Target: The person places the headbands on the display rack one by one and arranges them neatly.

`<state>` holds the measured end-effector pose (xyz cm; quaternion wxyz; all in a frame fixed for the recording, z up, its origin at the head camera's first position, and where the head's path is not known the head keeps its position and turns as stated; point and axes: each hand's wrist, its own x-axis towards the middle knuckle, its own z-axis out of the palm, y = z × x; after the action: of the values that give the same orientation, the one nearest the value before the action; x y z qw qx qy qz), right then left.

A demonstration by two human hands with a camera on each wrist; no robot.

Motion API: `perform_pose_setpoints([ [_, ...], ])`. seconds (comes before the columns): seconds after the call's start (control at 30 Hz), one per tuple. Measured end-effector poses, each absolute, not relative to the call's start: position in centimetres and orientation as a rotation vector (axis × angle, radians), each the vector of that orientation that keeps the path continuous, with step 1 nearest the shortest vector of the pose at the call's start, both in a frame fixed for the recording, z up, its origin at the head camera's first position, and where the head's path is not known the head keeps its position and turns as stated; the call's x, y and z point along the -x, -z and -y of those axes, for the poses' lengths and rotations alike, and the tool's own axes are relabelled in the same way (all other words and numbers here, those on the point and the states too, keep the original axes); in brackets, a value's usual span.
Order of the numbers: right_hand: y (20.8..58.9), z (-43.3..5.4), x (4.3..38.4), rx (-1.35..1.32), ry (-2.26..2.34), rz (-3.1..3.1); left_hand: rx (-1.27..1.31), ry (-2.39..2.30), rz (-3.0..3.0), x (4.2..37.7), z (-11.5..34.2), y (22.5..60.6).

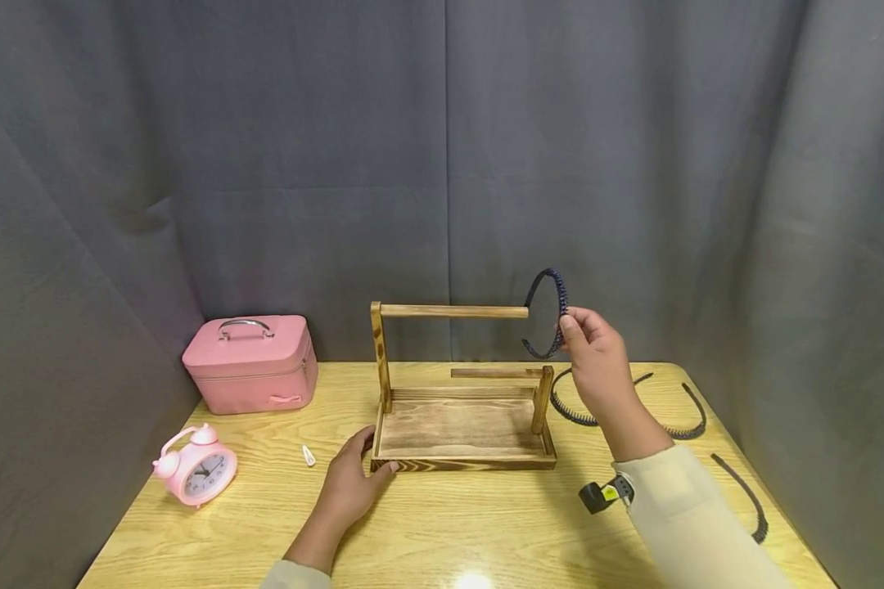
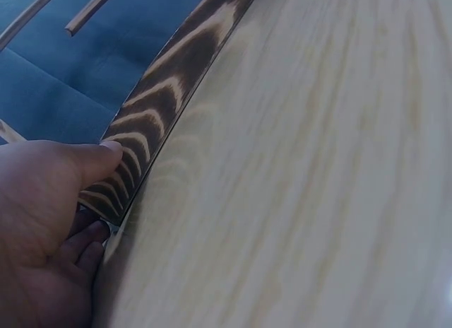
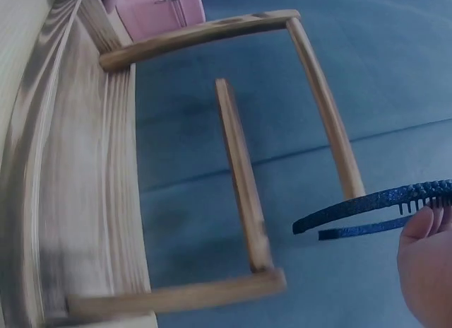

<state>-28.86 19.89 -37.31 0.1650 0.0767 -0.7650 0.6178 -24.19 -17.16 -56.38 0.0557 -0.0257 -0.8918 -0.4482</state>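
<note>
A wooden rack (image 1: 471, 465) stands on the table, a shallow tray with a tall bar on its left post and a lower bar on its right post. My left hand (image 1: 348, 483) grips the tray's front left corner, thumb on the patterned front wall (image 2: 152, 109) and fingers round the side. Between thumb and fingers, my right hand (image 1: 600, 360) pinches a dark blue toothed headband (image 1: 562, 294). It is held upright at the free right end of the upper bar (image 1: 453, 312). In the right wrist view the bar's tip meets the headband (image 3: 374, 202) near its middle.
Dark headbands lie on the right of the table, one (image 1: 575, 419) behind my right hand, another (image 1: 696, 429) farther right, a third (image 1: 751, 503) near the right edge. At left are a pink case (image 1: 254, 384), a pink alarm clock (image 1: 206, 474) and a white hair clip (image 1: 308, 455).
</note>
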Motion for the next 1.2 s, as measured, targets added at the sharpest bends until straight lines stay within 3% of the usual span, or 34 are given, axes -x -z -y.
perform_pose_setpoints([
  [0.5, 37.8, -12.8, 32.4, -0.140, -2.090, 2.188, 0.090, 1.354, 2.686, 24.6, 16.9, 56.1],
  [0.87, 37.2, -4.7, 32.5, -0.207, -2.081, 2.311, 0.059, 1.364, 2.692, 24.2, 16.8, 56.4],
  [1.2, 37.7, -1.3, 33.0, -0.158, -2.243, 2.228, 0.055, 1.326, 2.682, 24.3, 17.0, 56.4],
])
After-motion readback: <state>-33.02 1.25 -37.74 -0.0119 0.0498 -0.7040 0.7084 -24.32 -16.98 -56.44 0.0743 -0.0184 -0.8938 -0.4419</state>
